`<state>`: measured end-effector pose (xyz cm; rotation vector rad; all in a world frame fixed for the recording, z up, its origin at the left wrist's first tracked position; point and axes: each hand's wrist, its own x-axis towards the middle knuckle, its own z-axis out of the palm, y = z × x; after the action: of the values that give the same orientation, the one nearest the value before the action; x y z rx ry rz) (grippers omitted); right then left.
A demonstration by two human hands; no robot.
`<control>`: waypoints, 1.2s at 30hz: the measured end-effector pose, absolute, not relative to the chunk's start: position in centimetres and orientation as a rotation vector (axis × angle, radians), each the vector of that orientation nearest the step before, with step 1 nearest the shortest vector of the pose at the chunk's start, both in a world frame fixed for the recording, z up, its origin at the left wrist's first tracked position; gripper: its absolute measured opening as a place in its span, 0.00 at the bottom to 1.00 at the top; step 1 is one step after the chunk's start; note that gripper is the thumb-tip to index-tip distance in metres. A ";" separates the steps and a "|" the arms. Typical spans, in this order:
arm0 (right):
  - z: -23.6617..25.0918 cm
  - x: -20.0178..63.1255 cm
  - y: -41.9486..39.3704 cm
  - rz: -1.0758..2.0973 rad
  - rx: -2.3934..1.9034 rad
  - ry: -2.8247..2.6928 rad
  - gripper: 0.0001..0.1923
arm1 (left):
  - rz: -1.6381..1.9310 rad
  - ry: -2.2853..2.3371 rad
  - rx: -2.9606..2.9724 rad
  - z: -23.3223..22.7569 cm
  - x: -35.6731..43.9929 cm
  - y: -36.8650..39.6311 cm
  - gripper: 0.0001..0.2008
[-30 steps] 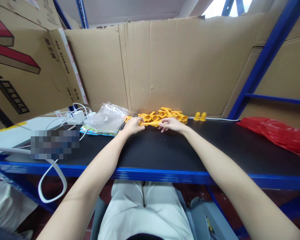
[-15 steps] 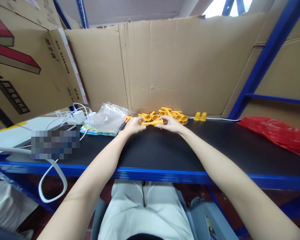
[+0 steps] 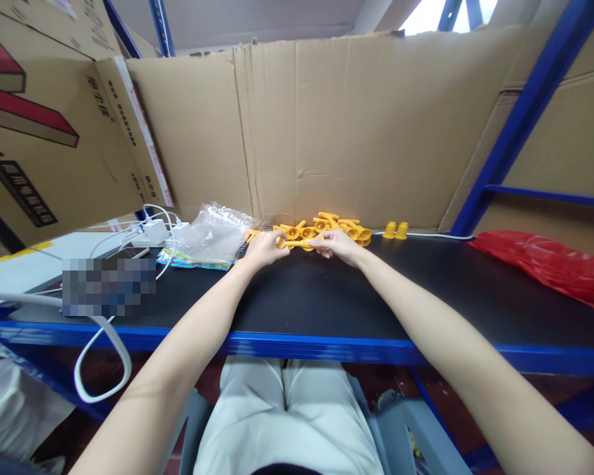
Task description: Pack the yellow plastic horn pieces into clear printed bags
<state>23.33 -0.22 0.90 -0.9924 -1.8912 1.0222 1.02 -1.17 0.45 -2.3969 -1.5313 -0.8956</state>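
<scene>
Cardboard walls (image 3: 327, 132) close off the back of our black bench (image 3: 327, 297), framed by blue racking (image 3: 525, 112). At far left a printed carton (image 3: 39, 132) leans in, with a white charger (image 3: 154, 231) and its cables beside it, then a crumpled clear bag (image 3: 212, 231).

Next comes our left hand (image 3: 263, 249), curled shut, its fingers pinching the left end of a thin yellow piece (image 3: 297, 243) held just above the bench near the back wall. Our right hand (image 3: 337, 245) grips the other end, fingertips pressed together on it, the remaining fingers loosely bent. So both hands are closed on the one piece, stretched level between them.

Behind the piece lies a pile of yellow parts (image 3: 327, 227), touching the cardboard. Two more yellow caps (image 3: 396, 230) stand apart to the right, and a red bag (image 3: 549, 264) lies at the far right.

To handle this well, we judge it best to keep both pinches near the ends, hold the piece level and clear of the pile, and apply force evenly so the thin plastic does not bend or slip.
</scene>
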 end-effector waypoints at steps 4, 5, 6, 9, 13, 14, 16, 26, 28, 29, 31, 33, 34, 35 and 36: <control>0.9 22.9 -0.4 1.205 -1.010 -1.755 0.14 | -0.882 -1.509 -2.361 0.7 1.2 -1.6 0.12; 0.9 22.8 -0.4 1.247 -1.010 -1.723 0.13 | -0.885 -1.503 -2.354 0.7 1.2 -1.7 0.13; 0.9 22.7 -0.5 1.283 -1.006 -1.695 0.13 | -0.889 -1.498 -2.349 0.7 1.2 -1.8 0.13; 0.7 22.5 -0.6 1.297 -1.027 -1.697 0.13 | -0.898 -1.505 -2.355 0.8 1.2 -1.7 0.13; 0.3 22.3 -0.7 0.884 -1.043 -1.934 0.18 | -0.868 -1.593 -2.406 0.5 0.9 -1.0 0.13; 0.3 22.4 -0.8 0.740 -1.013 -1.997 0.18 | -0.871 -1.609 -2.426 0.4 0.8 -0.7 0.12; 0.3 22.5 -0.8 0.486 -0.932 -2.090 0.18 | -0.911 -1.633 -2.467 0.2 0.7 -0.2 0.13; 1.4 22.5 -1.5 0.142 -0.867 -2.225 0.14 | -0.980 -1.621 -2.453 0.6 0.8 -0.6 0.13; 1.5 22.3 -1.7 0.230 -0.918 -2.196 0.15 | -0.975 -1.601 -2.415 0.8 0.9 -1.0 0.14; 1.6 22.3 -1.8 0.284 -0.940 -2.177 0.16 | -0.965 -1.588 -2.397 0.9 1.0 -1.2 0.14; 1.7 22.3 -1.7 0.392 -0.970 -2.134 0.18 | -0.937 -1.559 -2.360 1.0 1.2 -1.5 0.14; 1.7 22.4 -1.6 0.498 -0.980 -2.100 0.20 | -0.912 -1.524 -2.326 1.1 1.3 -1.8 0.14; 1.7 22.5 -1.5 0.551 -0.977 -2.090 0.21 | -0.902 -1.506 -2.312 1.1 1.4 -1.9 0.14; 1.7 22.5 -1.5 0.609 -0.969 -2.080 0.22 | -0.893 -1.488 -2.298 1.1 1.5 -2.0 0.13; 1.7 22.6 -1.4 0.674 -0.957 -2.069 0.22 | -0.885 -1.475 -2.284 1.1 1.6 -2.1 0.13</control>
<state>22.59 -1.42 1.69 -0.9566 -2.0686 0.6738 1.64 -2.09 1.10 -2.2841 -1.4751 -0.8854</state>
